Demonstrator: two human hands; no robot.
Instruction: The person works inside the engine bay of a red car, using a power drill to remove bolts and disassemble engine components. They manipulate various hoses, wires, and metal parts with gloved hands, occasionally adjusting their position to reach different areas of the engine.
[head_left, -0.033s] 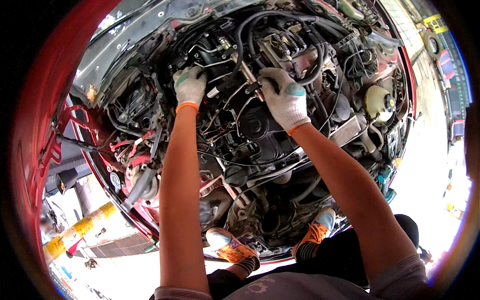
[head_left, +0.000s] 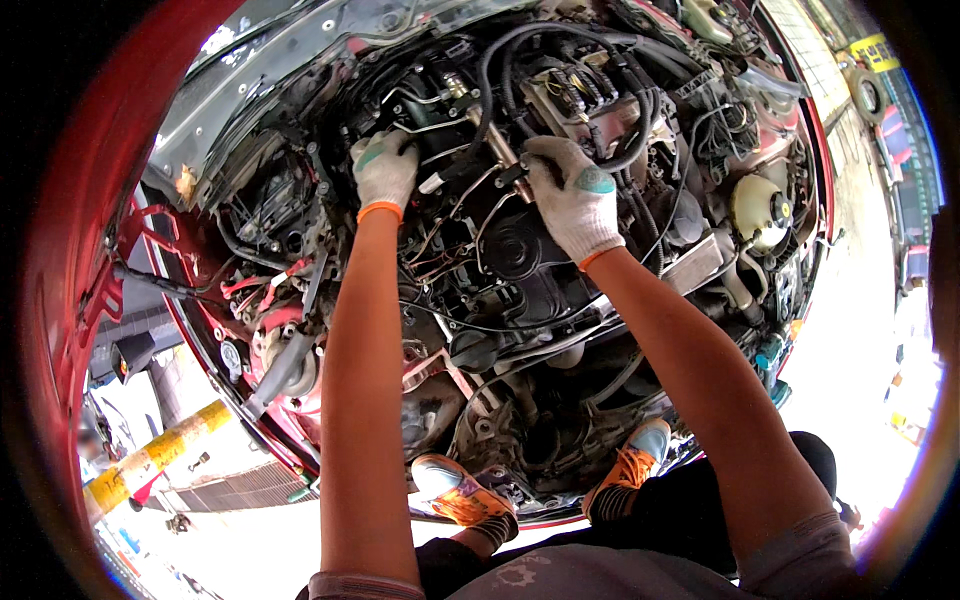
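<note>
My left hand [head_left: 385, 168], in a white knit glove with an orange cuff, has curled fingers at a cluster of thin metal lines [head_left: 430, 125] on the engine; what it grips is hidden. My right hand [head_left: 570, 195], gloved alike, has bent fingers against the lower end of a silver metal rail [head_left: 493, 135] with small black fittings; its fingertips are hidden. Between the hands lie a pale connector [head_left: 432, 183] and thin pipes. A round black cover [head_left: 512, 247] sits below them, and black hoses [head_left: 625, 150] loop above my right hand.
A red car's raised panel [head_left: 60, 250] edges the left. A cream reservoir [head_left: 752, 205] sits right in the engine bay. Down low are my orange shoes [head_left: 455, 490], a yellow post [head_left: 155, 460] and a radiator-like grille [head_left: 225, 500]. A tyre [head_left: 865, 95] stands outside at upper right.
Both my hands and forearms have shifted very slightly to the right, with the fingers still curled at the same engine parts. Little else differs.
</note>
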